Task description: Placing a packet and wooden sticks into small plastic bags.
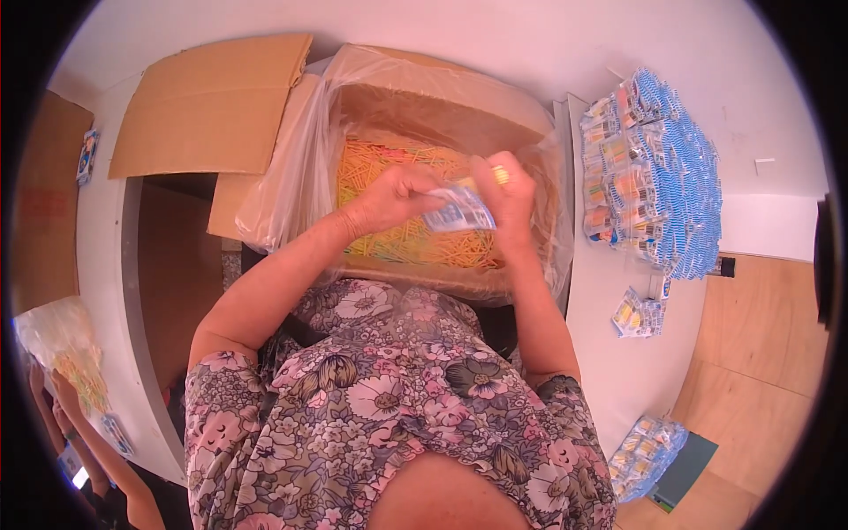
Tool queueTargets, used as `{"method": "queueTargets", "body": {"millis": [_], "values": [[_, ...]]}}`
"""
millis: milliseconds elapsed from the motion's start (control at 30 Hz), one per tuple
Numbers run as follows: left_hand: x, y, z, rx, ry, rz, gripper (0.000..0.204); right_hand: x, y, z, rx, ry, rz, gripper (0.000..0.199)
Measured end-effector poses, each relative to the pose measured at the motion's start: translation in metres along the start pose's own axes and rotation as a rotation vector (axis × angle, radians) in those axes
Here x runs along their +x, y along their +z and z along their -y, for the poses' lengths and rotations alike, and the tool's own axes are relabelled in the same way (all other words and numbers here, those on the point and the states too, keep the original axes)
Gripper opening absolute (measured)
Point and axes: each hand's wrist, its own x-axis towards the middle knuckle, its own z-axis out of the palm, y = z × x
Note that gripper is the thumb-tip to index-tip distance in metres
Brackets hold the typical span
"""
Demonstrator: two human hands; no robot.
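Above a lined carton, my left hand (397, 196) pinches the edge of a small clear plastic packet (459, 214) with blue print. My right hand (514, 199) is closed round a small bundle of yellow sticks (502, 175), whose ends poke out by the thumb. The bundle is close to the packet; whether any stick is inside it I cannot tell. Beneath both hands, the cardboard carton (521, 115) holds a heap of thin sticks (402, 234) in yellow, orange, pink and green. A clear plastic liner (296, 190) hangs over its sides.
A big stack of filled blue-and-clear packets (658, 177) stands on the white table (592, 327) at right, with a few loose packets (639, 314) nearer. A cardboard flap (208, 106) lies at far left. Another person's arms (110, 459) work at lower left beside a bag of sticks (75, 353).
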Motion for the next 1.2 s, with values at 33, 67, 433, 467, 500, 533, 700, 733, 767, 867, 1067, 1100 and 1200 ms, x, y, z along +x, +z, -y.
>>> {"method": "queueTargets", "body": {"millis": [33, 67, 433, 467, 500, 533, 700, 733, 767, 867, 1067, 1100, 1200], "values": [[0.0, -0.002, 0.0, -0.007, 0.002, -0.005, 0.012, -0.003, -0.01, 0.001, 0.237, 0.45, 0.028, 0.013], [0.001, -0.005, -0.002, 0.014, -0.076, -0.036, 0.012, -0.008, -0.02, -0.001, 0.231, 0.453, 0.026, 0.013], [-0.002, -0.017, 0.018, 0.008, -0.276, 0.041, 0.018, -0.019, -0.024, 0.011, 0.43, 0.392, 0.417, 0.024], [-0.001, -0.013, 0.014, -0.076, -0.305, 0.035, 0.018, -0.019, -0.024, 0.01, 0.436, 0.394, 0.414, 0.024], [0.0, -0.012, 0.009, -0.159, -0.334, 0.027, 0.019, -0.019, -0.023, 0.009, 0.397, 0.366, 0.412, 0.022], [0.001, -0.012, 0.006, -0.156, -0.339, 0.031, 0.019, -0.019, -0.023, 0.008, 0.357, 0.339, 0.41, 0.021], [-0.001, -0.01, 0.015, -0.151, -0.413, 0.015, 0.019, -0.024, -0.017, 0.012, 0.3, 0.285, 0.368, 0.02], [-0.003, -0.011, 0.017, -0.152, -0.415, 0.012, 0.019, -0.024, -0.016, 0.014, 0.257, 0.239, 0.359, 0.019], [-0.003, -0.013, 0.016, -0.073, -0.392, -0.019, 0.017, -0.025, -0.018, 0.014, 0.261, 0.239, 0.361, 0.019], [-0.003, -0.02, 0.015, 0.0, -0.339, -0.073, 0.014, -0.033, -0.028, 0.003, 0.051, 0.313, 0.431, 0.016], [-0.002, -0.017, 0.008, -0.114, -0.298, -0.083, 0.011, -0.065, -0.019, -0.023, -0.271, -0.079, 0.666, 0.013], [-0.003, -0.017, 0.009, -0.134, -0.299, -0.069, 0.013, -0.052, -0.026, -0.014, -0.23, 0.122, 0.652, 0.013], [0.0, -0.015, 0.005, -0.192, -0.418, -0.078, 0.011, -0.057, -0.024, -0.025, -0.243, 0.11, 0.673, 0.015]]}}
